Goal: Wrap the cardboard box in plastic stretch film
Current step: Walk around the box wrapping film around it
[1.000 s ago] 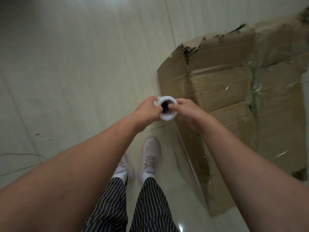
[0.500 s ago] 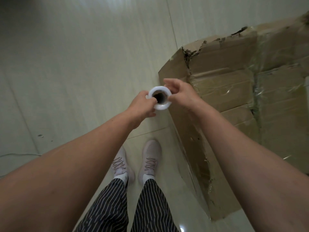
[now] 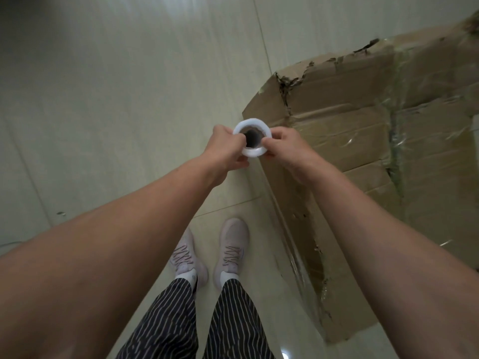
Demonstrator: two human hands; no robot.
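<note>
A large, torn cardboard box point(image 3: 368, 130) stands on the floor at the right, its top and near side covered with shiny clear film. I look down the open end of a white roll of stretch film point(image 3: 252, 124), held upright at the box's near-left corner. My left hand point(image 3: 226, 149) grips the roll from the left, thumb at the core's rim. My right hand point(image 3: 283, 147) pinches its rim from the right. A clear sheet of film point(image 3: 293, 244) runs from the roll down along the box's near side.
Pale tiled floor point(image 3: 129, 99) spreads to the left and behind the box. My two feet in light sneakers point(image 3: 232, 251) stand just left of the box's near side. A thin cable lies at the far left edge.
Both hands carried the roll up and away along the box's left edge, then a little right. The right hand's fingers, spread half a second ago, now pinch the rim again.
</note>
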